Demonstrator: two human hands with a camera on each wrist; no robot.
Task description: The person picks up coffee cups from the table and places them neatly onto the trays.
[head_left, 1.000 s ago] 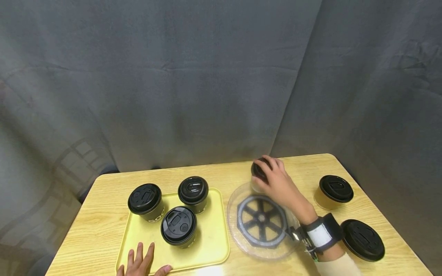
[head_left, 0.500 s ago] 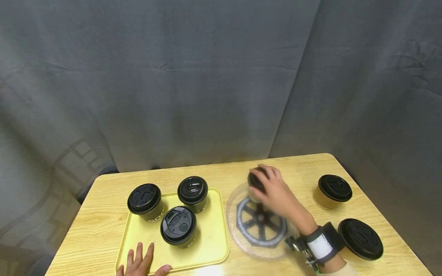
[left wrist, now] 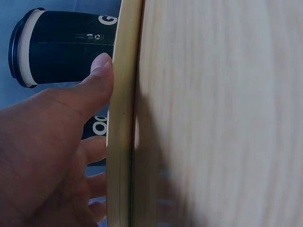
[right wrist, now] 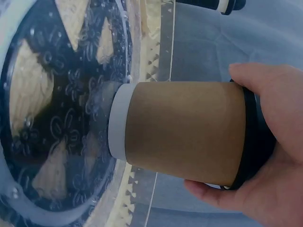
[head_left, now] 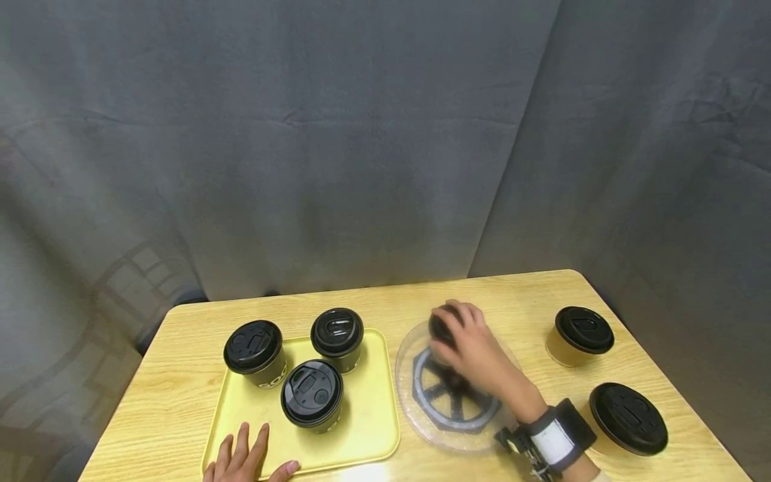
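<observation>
At the back part of the clear disc (head_left: pixel 415 428), the right hand (head_left: pixel 478 351) holds a brown cup (right wrist: pixel 187 132) from above; fingers curled round its black lid (right wrist: pixel 258 137), thumb on the other side; cup roughly upright, pale base towards the disc; base touching or just over the surface, cannot tell which; a spoked wheel (head_left: pixel 458 424) shows through the disc.

At the near edge of the yellow tray (head_left: pixel 367 435), the left hand (head_left: pixel 241 462) lies with fingers spread wide, no cup in them; left wrist view puts the thumb by the rim; pressing or only resting, cannot tell.

Progress, judged from layout: 3 dark cups stand lidded on the tray, the back-left cup (head_left: pixel 253 351), back-right cup (head_left: pixel 337 338) and front cup (head_left: pixel 312 395); that group looks settled, no hand gripping any of it; the held cup looks mid-placement, about halfway through its own step, since the right fingers have not let go.

Left over, as far as visible: 2 more brown cups stand lidded on the table (head_left: pixel 156 402) to the right, the far cup (head_left: pixel 581 335) and the near cup (head_left: pixel 626 418); neither is on the disc or tray, neither is held; near cup sits just beyond the wrist strap (head_left: pixel 557 438) in the head view; if these 2 count as well, they look undone.
</observation>
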